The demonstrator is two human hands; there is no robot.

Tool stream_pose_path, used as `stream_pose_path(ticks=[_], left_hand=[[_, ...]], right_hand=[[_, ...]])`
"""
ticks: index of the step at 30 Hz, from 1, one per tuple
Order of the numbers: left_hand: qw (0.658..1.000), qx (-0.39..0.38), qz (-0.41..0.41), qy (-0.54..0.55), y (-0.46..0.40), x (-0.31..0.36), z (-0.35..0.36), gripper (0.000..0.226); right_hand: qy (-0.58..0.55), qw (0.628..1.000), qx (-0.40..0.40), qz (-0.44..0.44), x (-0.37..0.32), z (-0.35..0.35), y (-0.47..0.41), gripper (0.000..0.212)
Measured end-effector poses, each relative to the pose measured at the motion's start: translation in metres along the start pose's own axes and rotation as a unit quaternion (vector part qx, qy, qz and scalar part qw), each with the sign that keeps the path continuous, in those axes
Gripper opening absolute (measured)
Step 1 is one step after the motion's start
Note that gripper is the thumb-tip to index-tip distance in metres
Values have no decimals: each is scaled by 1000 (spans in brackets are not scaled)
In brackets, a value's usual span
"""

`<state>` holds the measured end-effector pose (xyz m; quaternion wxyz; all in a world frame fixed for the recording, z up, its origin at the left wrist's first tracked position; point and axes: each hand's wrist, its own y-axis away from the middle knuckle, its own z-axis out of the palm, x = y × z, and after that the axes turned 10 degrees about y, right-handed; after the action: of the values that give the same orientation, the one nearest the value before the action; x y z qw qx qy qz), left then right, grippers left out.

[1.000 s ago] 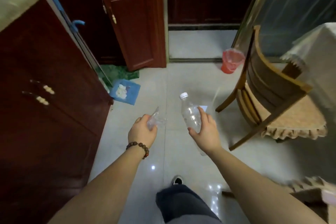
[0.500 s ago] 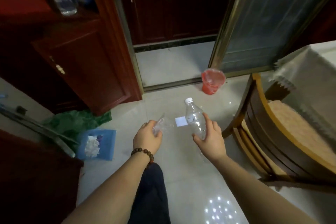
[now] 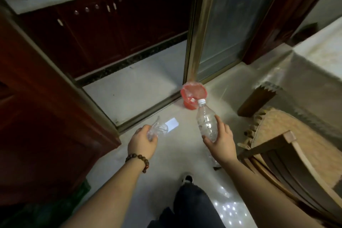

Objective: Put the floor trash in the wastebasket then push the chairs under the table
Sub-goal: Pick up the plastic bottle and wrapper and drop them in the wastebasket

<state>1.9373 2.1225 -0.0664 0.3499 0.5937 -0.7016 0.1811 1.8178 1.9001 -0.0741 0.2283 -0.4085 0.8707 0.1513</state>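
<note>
I can't read any text, brand, number or sign from here. The clear plastic bottle (image 3: 206,123) in my right hand (image 3: 221,141) carries no label I can make out, and the crumpled clear plastic (image 3: 156,129) in my left hand (image 3: 142,143) is plain. The small white slip (image 3: 171,123) on the floor looks blank at this sharpness.

Home: kitchen cabinets (image 3: 103,29), sliding door (image 3: 222,24), dining chair (image 3: 288,153)
</note>
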Motion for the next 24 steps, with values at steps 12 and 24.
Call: stream_pose_path(ticks=[12,24], left_hand=[[990,-135,17,-27,-238,74,83,10],[976,-208,23,-54,-440,74,221,24]], right_hand=[[-49,990,3,131,17,35,-210,85],[-192,948,-3,254,69,140,-421,83]])
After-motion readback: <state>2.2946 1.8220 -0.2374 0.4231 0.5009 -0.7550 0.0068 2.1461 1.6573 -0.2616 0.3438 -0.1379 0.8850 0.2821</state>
